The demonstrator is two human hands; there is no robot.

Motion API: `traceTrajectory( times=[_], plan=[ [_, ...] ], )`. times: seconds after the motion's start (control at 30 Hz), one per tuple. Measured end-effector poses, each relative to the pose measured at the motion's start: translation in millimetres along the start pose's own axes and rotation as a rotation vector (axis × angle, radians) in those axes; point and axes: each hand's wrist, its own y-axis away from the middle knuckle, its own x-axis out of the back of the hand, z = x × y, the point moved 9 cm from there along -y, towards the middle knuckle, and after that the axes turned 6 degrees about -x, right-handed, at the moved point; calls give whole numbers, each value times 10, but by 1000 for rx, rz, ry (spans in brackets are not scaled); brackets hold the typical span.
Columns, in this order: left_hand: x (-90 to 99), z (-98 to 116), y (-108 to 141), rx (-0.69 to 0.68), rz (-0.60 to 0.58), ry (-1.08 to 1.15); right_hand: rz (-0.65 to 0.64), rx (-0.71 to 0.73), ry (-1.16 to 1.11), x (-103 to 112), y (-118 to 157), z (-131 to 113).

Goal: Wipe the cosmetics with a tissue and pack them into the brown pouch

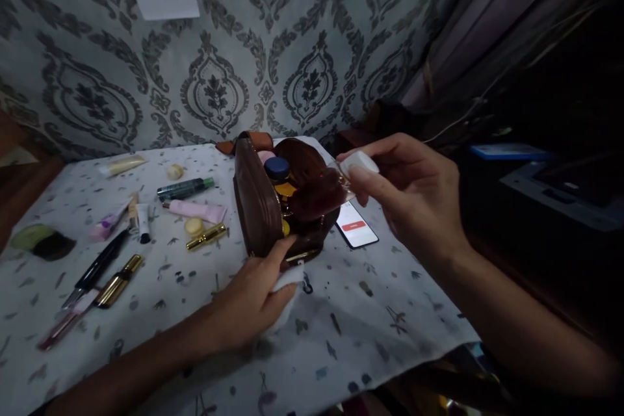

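A brown toiletry bag (258,201) stands unzipped on the table, with a dark blue lid (277,168) and yellow items showing inside. My right hand (414,188) is closed, pinching the white cap of a bottle (319,196). The bottle looks dark red and lies tilted over the bag's opening, its left end among the contents. At the bag's front edge is my left hand (248,299), its index finger touching the bag. A crumpled white tissue (288,278) sticks out between its thumb and fingers; the other fingers are hidden.
Left of the bag lie a pink tube (197,210), a dark green bottle (182,188), a gold tube (207,236), a black pen-like item (100,264) and several other cosmetics. A lit phone (358,227) rests right of the bag. The patterned wall (214,91) rises behind the table.
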Motion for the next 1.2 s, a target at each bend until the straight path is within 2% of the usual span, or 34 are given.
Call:
traceTrajectory(
  times=[0.23, 0.4, 0.63, 0.73, 0.9, 1.2],
  plan=[
    [-96, -55, -43, -64, -85, -102, -80, -31, 292, -150, -81, 173],
    [-169, -76, -55, -180, -90, -82, -231, -65, 504, -267, -77, 317],
    [-199, -119, -25, -278, -86, -113, -403, -68, 599, -371, -29, 475],
    [-220, -134, -24, -307, -68, -125, -418, -50, 626, -373, -6, 529],
    [-280, -199, -23, -277, -73, -167, -428, 22, 683, -395, 22, 554],
    [-296, -194, -3, -316, -69, -204, -629, 124, 904, -595, 91, 535]
  ],
)
